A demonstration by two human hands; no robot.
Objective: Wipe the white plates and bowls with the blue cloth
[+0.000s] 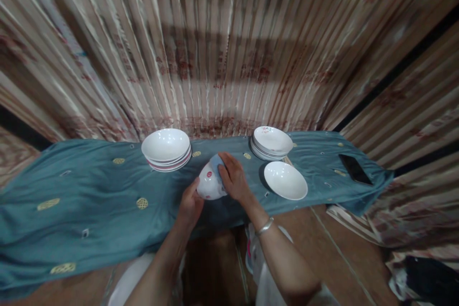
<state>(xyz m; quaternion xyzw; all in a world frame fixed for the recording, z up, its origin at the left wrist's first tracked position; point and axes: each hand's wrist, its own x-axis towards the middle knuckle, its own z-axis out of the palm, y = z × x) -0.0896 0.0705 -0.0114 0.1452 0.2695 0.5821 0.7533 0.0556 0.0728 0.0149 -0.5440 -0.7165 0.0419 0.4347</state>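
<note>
A white bowl [209,182] with small red marks is tilted up above the front edge of the table, its outer side showing. My left hand [191,203] grips it by the lower left rim, fingers mostly hidden behind it. Pressed against the bowl's upper right side is a light blue cloth or sponge [215,162], held under the curled fingers of my right hand [232,174]. On the left stands a stack of white bowls [166,146] with reddish rims. A stack of floral white dishes [272,141] sits to the right, and one separate white bowl [286,180] lies in front of it.
A teal patterned cloth [107,191] covers the long narrow table. Toward its right end lies a black phone [355,169]. Pleated curtains [215,57] hang right behind the table. A dark bag-like item [430,277] rests on the floor at lower right.
</note>
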